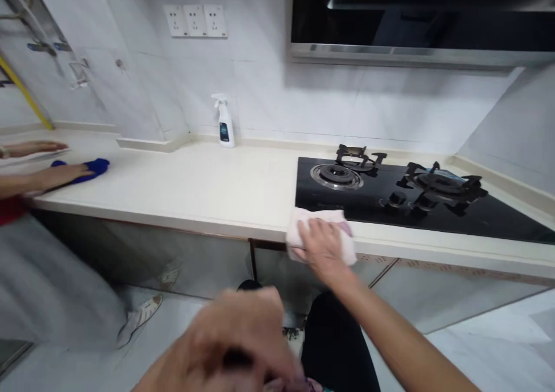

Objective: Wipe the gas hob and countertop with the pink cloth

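The right hand [323,244] lies palm down, fingers spread, on a folded pale-pink fabric cloth [348,247], which covers the front edge of the cream-white, smooth surface [208,189]. Just beyond that hand, and stretching to its right, is a black glass gas hob [381,184] with round burners and dark pan supports. The left hand [243,340] is raised nearer the body, blurred, its fingers curled; whether it grips anything cannot be told. Ahead and left of the right hand, a white plastic spray bottle [225,127] stands upright by the wall. Well left of both hands, a co-worker's hand [56,178] rests on a deep-blue cloth [96,167].
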Action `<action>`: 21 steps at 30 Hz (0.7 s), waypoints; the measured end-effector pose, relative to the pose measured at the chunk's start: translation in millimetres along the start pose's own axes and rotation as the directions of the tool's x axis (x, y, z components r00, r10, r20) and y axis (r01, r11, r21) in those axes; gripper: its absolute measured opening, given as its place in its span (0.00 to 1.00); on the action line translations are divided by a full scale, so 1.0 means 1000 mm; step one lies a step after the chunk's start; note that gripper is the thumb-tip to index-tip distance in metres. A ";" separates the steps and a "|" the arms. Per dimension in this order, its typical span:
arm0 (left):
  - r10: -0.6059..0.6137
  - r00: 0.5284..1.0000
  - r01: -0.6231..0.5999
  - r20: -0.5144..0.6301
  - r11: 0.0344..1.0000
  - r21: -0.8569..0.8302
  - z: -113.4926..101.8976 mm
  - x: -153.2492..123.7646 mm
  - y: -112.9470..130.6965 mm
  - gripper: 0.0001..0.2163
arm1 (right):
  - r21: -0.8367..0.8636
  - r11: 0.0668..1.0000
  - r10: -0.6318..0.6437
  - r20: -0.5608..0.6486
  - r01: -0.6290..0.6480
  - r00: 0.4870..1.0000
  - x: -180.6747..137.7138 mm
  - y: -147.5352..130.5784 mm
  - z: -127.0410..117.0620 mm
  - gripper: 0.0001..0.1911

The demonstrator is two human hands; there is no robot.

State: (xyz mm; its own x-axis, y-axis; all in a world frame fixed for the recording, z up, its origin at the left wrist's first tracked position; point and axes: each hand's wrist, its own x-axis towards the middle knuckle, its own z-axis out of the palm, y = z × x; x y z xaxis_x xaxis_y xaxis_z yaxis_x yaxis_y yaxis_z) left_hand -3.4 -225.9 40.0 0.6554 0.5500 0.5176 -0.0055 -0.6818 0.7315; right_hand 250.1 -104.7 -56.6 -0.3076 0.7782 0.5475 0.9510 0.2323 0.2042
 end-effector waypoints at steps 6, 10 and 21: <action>-0.023 0.933 0.236 -0.358 0.791 0.565 -0.060 0.054 -0.092 0.13 | 0.120 0.971 -0.189 -0.127 0.205 0.974 0.045 -0.050 0.010 0.34; 0.069 0.924 0.282 -0.377 0.541 0.792 -0.100 0.067 -0.162 0.17 | 0.049 0.962 -0.245 -0.274 0.268 0.930 0.022 -0.005 0.023 0.29; 0.100 0.922 0.338 -0.374 0.267 0.903 -0.107 0.062 -0.220 0.26 | -0.105 0.993 -0.091 -0.383 0.054 0.919 -0.102 0.195 0.026 0.33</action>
State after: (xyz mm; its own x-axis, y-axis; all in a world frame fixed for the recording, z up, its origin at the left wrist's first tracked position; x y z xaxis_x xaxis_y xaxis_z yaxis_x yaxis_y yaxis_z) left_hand -42.6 9.3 -41.2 0.3211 0.6195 0.7163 0.9016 -0.4314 -0.0310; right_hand 467.4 -123.1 -93.8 -0.3813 0.4706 0.7957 0.9243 0.2117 0.3177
